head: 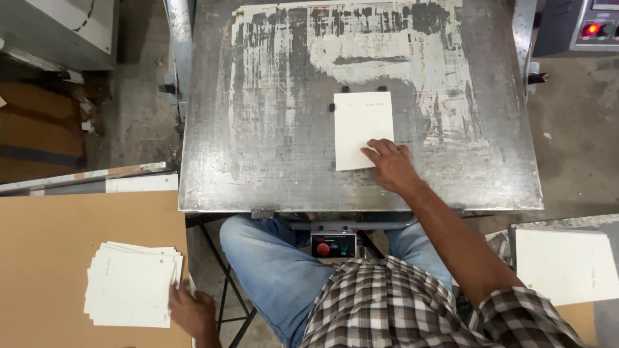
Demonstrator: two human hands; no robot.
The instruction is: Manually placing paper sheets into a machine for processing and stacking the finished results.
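My right hand (pixel 389 165) rests flat on the lower right corner of a single white card (pixel 362 126), which lies on a worn metal press plate (pixel 258 142) against small black stops at its top and left edges. At the lower left, my left hand (pixel 191 312) touches the right edge of a fanned stack of white cards (pixel 131 283) lying on a brown board (pixel 45 258). Fingers of both hands are spread; neither hand grips anything.
A second stack of white sheets (pixel 566 263) sits at the right beside my arm. A control panel with a lit red button (pixel 592 29) is at the top right. Cardboard (pixel 39 129) lies on the floor at the left. My knees are under the plate.
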